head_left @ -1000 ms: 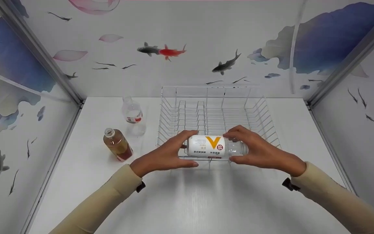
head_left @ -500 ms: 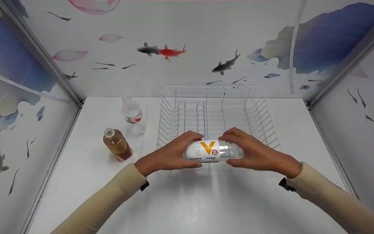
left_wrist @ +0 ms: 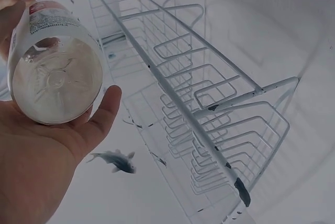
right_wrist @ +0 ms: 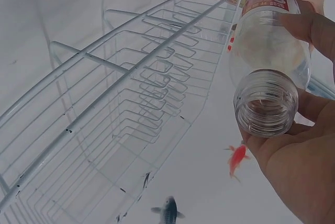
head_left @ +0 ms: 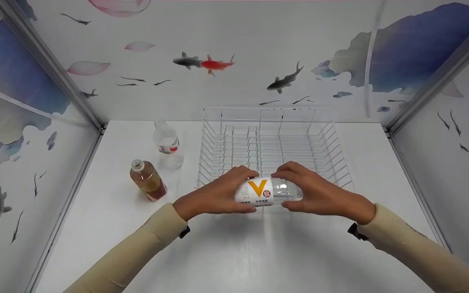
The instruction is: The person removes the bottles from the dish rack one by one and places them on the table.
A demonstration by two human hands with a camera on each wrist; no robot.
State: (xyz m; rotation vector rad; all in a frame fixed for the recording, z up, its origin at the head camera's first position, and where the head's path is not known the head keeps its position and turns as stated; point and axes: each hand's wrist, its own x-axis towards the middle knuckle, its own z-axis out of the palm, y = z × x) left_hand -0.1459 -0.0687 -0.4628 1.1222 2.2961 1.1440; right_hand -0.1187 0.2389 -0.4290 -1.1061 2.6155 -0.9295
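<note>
A clear plastic bottle point(head_left: 261, 191) with a white label and an orange V lies sideways in the air, over the front edge of the wire rack. My left hand point(head_left: 218, 192) holds its base end, fingers and thumb on opposite sides. Toward the neck end, my right hand point(head_left: 320, 190) grips it the same way. In the left wrist view the round bottom of the bottle point(left_wrist: 57, 80) faces the camera. The right wrist view shows the uncapped, threaded mouth point(right_wrist: 266, 103) of the bottle. My hands cover parts of both ends in the head view.
A white wire dish rack point(head_left: 287, 142) stands behind my hands, its coating chipped dark in places. Left of it on the white table point(head_left: 234, 260) stand a brownish bottle point(head_left: 149, 181) and a clear bottle point(head_left: 167, 142), both uncapped. Fish-patterned panels point(head_left: 234, 32) wall in the table.
Both hands have brought the bottle slightly closer to me and to the left. They have drawn nearer each other along it, covering more of its ends. The other bottles and rack stay put.
</note>
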